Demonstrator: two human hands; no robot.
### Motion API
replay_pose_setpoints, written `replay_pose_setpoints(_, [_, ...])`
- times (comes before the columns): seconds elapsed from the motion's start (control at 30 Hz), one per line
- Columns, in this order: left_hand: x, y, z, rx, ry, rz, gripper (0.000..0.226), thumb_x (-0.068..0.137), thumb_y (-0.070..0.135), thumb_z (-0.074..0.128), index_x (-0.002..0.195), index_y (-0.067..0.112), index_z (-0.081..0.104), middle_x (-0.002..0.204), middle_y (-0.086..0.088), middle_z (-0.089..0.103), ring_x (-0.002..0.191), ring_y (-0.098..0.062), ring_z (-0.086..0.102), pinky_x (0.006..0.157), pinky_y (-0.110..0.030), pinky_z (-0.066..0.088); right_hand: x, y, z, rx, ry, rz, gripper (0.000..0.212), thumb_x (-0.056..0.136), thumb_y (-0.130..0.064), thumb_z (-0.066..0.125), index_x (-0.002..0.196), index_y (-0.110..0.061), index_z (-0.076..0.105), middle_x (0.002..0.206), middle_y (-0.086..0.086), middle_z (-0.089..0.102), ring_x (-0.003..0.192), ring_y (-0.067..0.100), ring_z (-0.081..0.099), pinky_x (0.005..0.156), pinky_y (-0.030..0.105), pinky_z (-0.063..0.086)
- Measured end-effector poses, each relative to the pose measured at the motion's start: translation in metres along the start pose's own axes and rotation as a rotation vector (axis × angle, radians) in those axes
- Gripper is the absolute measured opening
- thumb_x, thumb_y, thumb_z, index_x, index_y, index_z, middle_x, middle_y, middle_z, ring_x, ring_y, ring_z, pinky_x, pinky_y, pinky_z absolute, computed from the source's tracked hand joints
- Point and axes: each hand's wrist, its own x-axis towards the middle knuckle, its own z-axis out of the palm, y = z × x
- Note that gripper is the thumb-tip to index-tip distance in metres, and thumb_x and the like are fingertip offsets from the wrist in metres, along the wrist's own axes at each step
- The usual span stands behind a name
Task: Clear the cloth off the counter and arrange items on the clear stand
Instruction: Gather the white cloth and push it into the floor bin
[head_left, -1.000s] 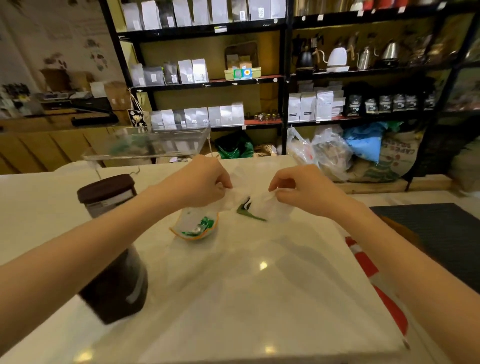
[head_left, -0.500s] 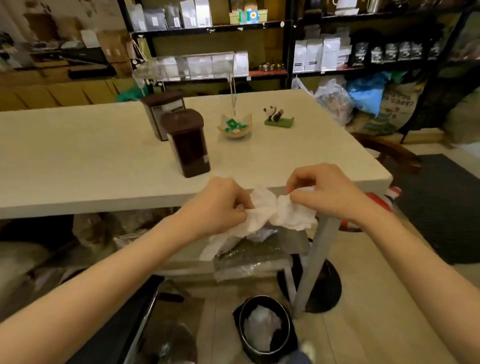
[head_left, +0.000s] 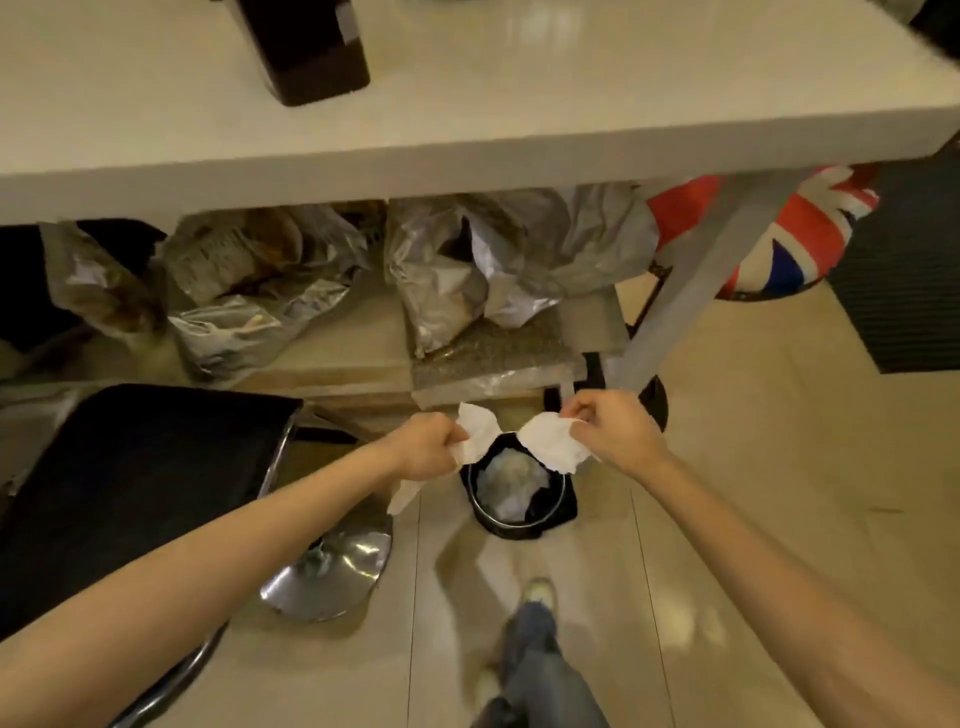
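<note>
Over the black waste bin (head_left: 519, 496) on the floor, both hands hold the white cloth (head_left: 545, 441) stretched between them — well off the counter (head_left: 467, 150) now. Left hand (head_left: 426, 447) fingers are closed on one bunched end, with a tail hanging below the fist; right hand (head_left: 613, 434) pinches the other end with curled fingers. The cloth looks thin, crumpled and very light, more like a paper wipe — soft, no stiffness, likely to tear if pulled apart harder. Any pinch at the edges holds it; it should drop slowly and may drift, so letting go low and centred over the bin mouth seems safest. The bin already has crumpled white waste inside, but its opening is clear. Room is tight on the left: a black chair seat (head_left: 140, 493) and its chrome base (head_left: 327, 577) sit just beside the bin. A table leg (head_left: 691, 291) stands behind on the right; foil bags (head_left: 467, 270) crowd the lower shelf. Open floor lies to the right and toward the person's shoe (head_left: 537, 590).
</note>
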Motion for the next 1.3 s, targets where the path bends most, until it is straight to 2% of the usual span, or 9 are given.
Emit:
replay_pose_setpoints(0.23, [0.108, -0.057, 0.089, -0.023, 0.057, 0.011, 0.015, 0.077, 0.000, 0.053, 0.078, 0.011, 0.063, 0.084, -0.010, 0.060, 0.094, -0.028, 0.061, 0.074, -0.030, 0.045, 0.058, 0.081, 0.101, -0.046, -0.006, 0.090, 0.019, 0.087, -0.003, 0.050, 0.088, -0.009, 0.068, 0.098, 0.014, 0.070, 0.093, 0.030, 0.064, 0.079, 0.032, 0.049])
replay_pose_setpoints(0.5, [0.239, -0.107, 0.196, -0.033, 0.137, -0.031, 0.016, 0.075, 0.005, 0.062, 0.068, 0.017, 0.053, 0.076, -0.002, 0.050, 0.073, -0.015, 0.046, 0.057, -0.019, 0.035, 0.127, 0.161, 0.224, -0.139, -0.223, 0.153, 0.031, 0.093, -0.009, 0.042, 0.121, -0.006, 0.056, 0.124, 0.017, 0.059, 0.111, 0.030, 0.056, 0.096, 0.035, 0.046])
replay_pose_setpoints(0.67, [0.306, -0.134, 0.263, -0.097, 0.124, -0.073, 0.042, 0.076, 0.009, 0.062, 0.045, 0.020, 0.034, 0.065, -0.007, 0.048, 0.064, -0.017, 0.045, 0.059, -0.027, 0.036, 0.155, 0.208, 0.291, -0.097, -0.280, 0.197, 0.029, 0.090, -0.010, 0.043, 0.111, 0.001, 0.059, 0.113, 0.022, 0.063, 0.102, 0.034, 0.059, 0.089, 0.038, 0.048])
replay_pose_setpoints(0.83, [0.351, -0.141, 0.301, -0.154, 0.132, -0.118, 0.025, 0.081, 0.013, 0.058, 0.057, 0.011, 0.051, 0.060, -0.006, 0.054, 0.071, -0.025, 0.056, 0.054, -0.022, 0.036, 0.178, 0.238, 0.329, -0.053, -0.293, 0.189, 0.030, 0.092, -0.012, 0.043, 0.117, -0.002, 0.057, 0.121, 0.019, 0.060, 0.107, 0.033, 0.057, 0.096, 0.040, 0.048])
replay_pose_setpoints(0.87, [0.354, -0.140, 0.303, -0.149, 0.109, -0.096, 0.012, 0.083, 0.015, 0.057, 0.078, 0.006, 0.062, 0.076, -0.014, 0.064, 0.084, -0.030, 0.060, 0.065, -0.028, 0.043, 0.181, 0.241, 0.333, -0.051, -0.302, 0.181, 0.030, 0.092, -0.012, 0.043, 0.118, -0.005, 0.056, 0.122, 0.018, 0.059, 0.109, 0.033, 0.057, 0.097, 0.039, 0.047])
replay_pose_setpoints(0.97, [0.354, -0.142, 0.301, -0.108, 0.061, -0.088, 0.045, 0.089, 0.022, 0.052, 0.130, 0.005, 0.046, 0.119, -0.020, 0.062, 0.113, -0.032, 0.055, 0.091, -0.036, 0.043, 0.184, 0.244, 0.333, -0.076, -0.287, 0.155, 0.030, 0.092, -0.014, 0.043, 0.119, -0.010, 0.057, 0.123, 0.016, 0.059, 0.111, 0.030, 0.056, 0.094, 0.036, 0.045])
replay_pose_setpoints(1.07, [0.342, -0.142, 0.286, -0.088, 0.045, -0.096, 0.036, 0.088, 0.021, 0.053, 0.119, 0.002, 0.058, 0.117, -0.019, 0.063, 0.112, -0.032, 0.056, 0.092, -0.035, 0.042, 0.179, 0.235, 0.320, -0.088, -0.253, 0.128, 0.031, 0.091, -0.013, 0.045, 0.120, -0.010, 0.056, 0.126, 0.015, 0.058, 0.113, 0.030, 0.055, 0.096, 0.037, 0.045])
replay_pose_setpoints(1.17, [0.314, -0.134, 0.257, -0.086, 0.023, -0.087, 0.017, 0.082, 0.022, 0.059, 0.077, 0.007, 0.062, 0.087, -0.015, 0.062, 0.087, -0.029, 0.059, 0.076, -0.036, 0.045, 0.166, 0.212, 0.293, -0.086, -0.232, 0.100, 0.030, 0.090, -0.013, 0.047, 0.118, -0.010, 0.056, 0.120, 0.015, 0.062, 0.108, 0.029, 0.058, 0.093, 0.038, 0.048])
replay_pose_setpoints(1.3, [0.256, -0.108, 0.203, -0.060, 0.058, -0.044, 0.032, 0.082, 0.027, 0.061, 0.103, 0.003, 0.063, 0.102, -0.015, 0.065, 0.096, -0.030, 0.060, 0.080, -0.035, 0.047, 0.139, 0.165, 0.242, -0.100, -0.220, 0.047, 0.029, 0.089, -0.013, 0.049, 0.117, -0.011, 0.056, 0.109, 0.014, 0.067, 0.097, 0.027, 0.062, 0.086, 0.039, 0.051])
